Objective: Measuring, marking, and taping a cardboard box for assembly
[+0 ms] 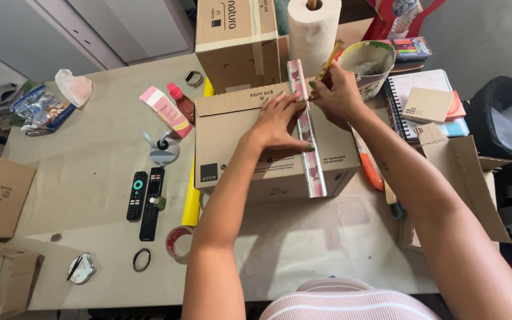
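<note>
I see the left hand flat on the strip atop the box — the right hand, at one o'clock, pinches a pencil.

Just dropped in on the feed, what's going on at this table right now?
A person is working on a brown cardboard box on the table. The left hand presses flat on a long patterned pink strip laid across the box top. The right hand holds a yellow pencil-like stick at the strip's far end. Two black remotes and a tape roll lie to the left.
</note>
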